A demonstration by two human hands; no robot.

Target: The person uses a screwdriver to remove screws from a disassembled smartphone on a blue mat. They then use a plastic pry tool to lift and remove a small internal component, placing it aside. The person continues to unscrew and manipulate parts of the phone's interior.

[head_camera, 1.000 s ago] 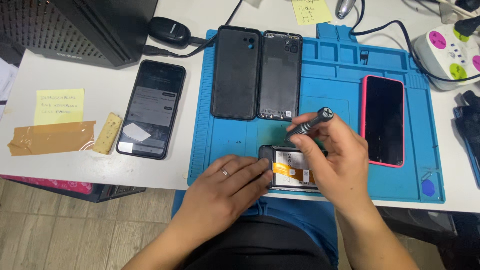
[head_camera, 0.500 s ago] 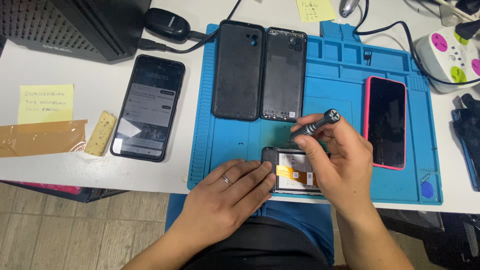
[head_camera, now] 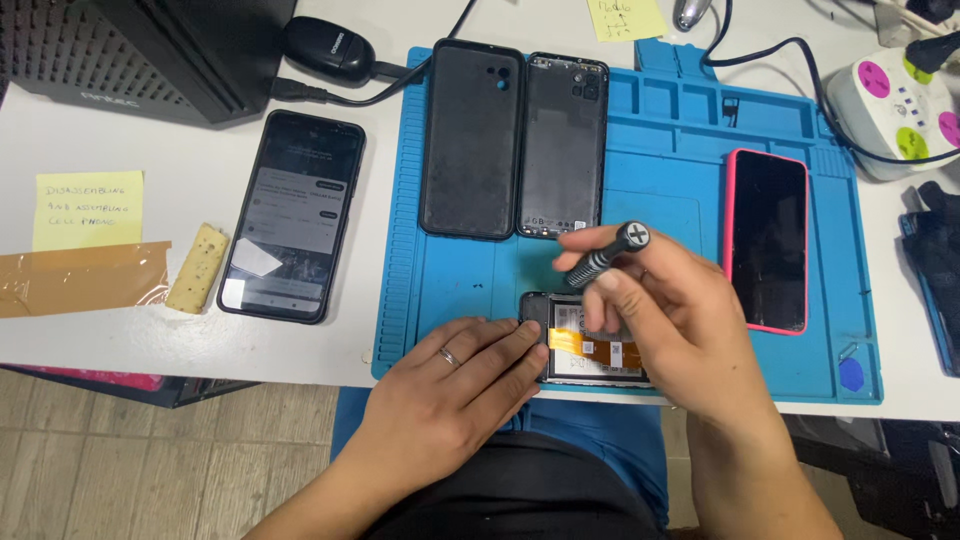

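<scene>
An opened phone (head_camera: pixel 585 345), its back off and an orange ribbon cable showing, lies at the near edge of a blue work mat (head_camera: pixel 660 170). My left hand (head_camera: pixel 455 385) presses flat on the phone's left end. My right hand (head_camera: pixel 670 320) grips a black screwdriver (head_camera: pixel 608 255), held nearly upright over the phone, with its tip hidden behind my fingers. A black phone case (head_camera: pixel 472 140) and a dark back cover (head_camera: pixel 562 145) lie side by side at the far end of the mat.
A pink-cased phone (head_camera: pixel 765 240) lies on the mat's right side. On the white table to the left sit a lit phone (head_camera: pixel 292 230), a yellow sticky note (head_camera: pixel 88 210), brown tape (head_camera: pixel 80 280) and a black computer case (head_camera: pixel 130 50). A white power strip (head_camera: pixel 895 110) stands far right.
The screwdriver has stayed over the open phone, turning a little in my right hand's fingers. My left hand keeps its hold on the phone's left end.
</scene>
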